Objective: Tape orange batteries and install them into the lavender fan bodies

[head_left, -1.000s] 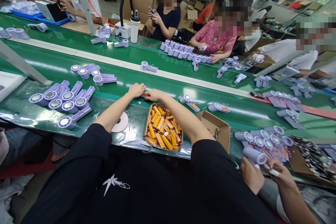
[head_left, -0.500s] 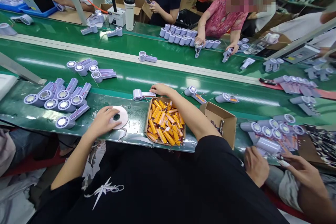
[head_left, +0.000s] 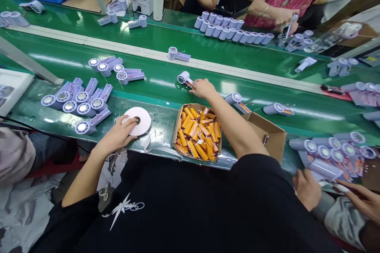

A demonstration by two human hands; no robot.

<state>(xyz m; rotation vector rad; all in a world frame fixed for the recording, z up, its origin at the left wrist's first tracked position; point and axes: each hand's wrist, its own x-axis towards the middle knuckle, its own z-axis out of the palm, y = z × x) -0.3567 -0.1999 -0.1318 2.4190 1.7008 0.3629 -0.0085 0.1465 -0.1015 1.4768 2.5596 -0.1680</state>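
Note:
My left hand (head_left: pixel 118 135) grips the near left side of a roll of white tape (head_left: pixel 143 121), its fingertips at the dark centre hole. A loose strip of the tape (head_left: pixel 166 151) trails along the bench edge. My right hand (head_left: pixel 202 88) is stretched over the green belt, its fingers closed on the handle end of a lilac handheld fan body (head_left: pixel 183 77). Some orange shows in that handle; the fingers hide the rest. Below my right forearm stands a cardboard box (head_left: pixel 175 128) full of orange battery cells (head_left: pixel 194 128).
Several lilac fan bodies (head_left: pixel 83 108) are grouped at left, others (head_left: pixel 236 98) lie on the belt (head_left: pixel 142 97). A second cardboard box (head_left: pixel 268 132) stands at right. Close by are a co-worker's hands (head_left: pixel 308 189). More people work across the belt, behind a row of fan bodies (head_left: pixel 225 31).
My right hand has moved forward and right with the fan body, from the bench edge onto the belt. My left hand stays at the tape roll. The camera view has shifted.

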